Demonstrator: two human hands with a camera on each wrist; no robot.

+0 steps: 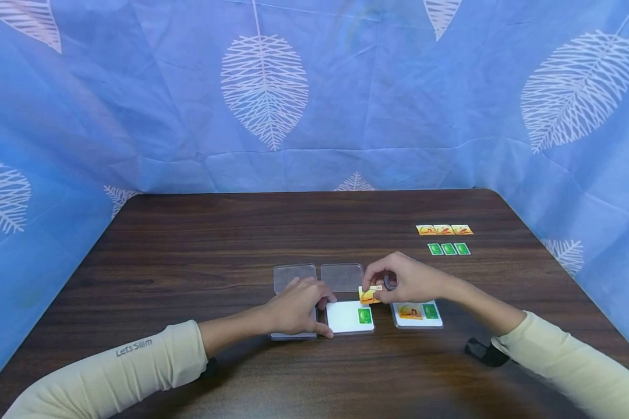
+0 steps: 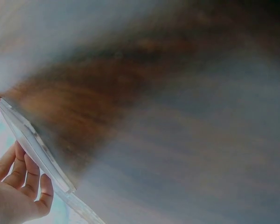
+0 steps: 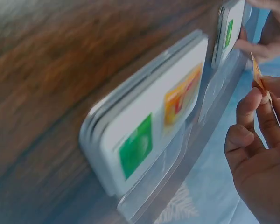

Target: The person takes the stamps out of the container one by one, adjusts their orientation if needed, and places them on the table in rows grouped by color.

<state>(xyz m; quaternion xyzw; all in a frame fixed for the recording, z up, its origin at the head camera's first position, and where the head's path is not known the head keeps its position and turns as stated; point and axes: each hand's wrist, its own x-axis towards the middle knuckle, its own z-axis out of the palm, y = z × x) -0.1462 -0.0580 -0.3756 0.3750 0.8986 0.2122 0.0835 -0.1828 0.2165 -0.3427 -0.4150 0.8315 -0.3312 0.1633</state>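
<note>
My right hand pinches a small orange-and-yellow picture sticker between thumb and fingers, above the middle white-filled plastic case. That case bears a green sticker on its right part. Over the left case lies my left hand, covering most of it. Its thumb and a finger touch the middle case's left edge; in the left wrist view, its fingers are slightly bent against a case. At right, another case carries an orange sticker and a green one.
Clear lids lie behind the cases. Farther back right are a row of three orange stickers and a row of three green ones. A patterned blue cloth hangs behind the dark wooden table.
</note>
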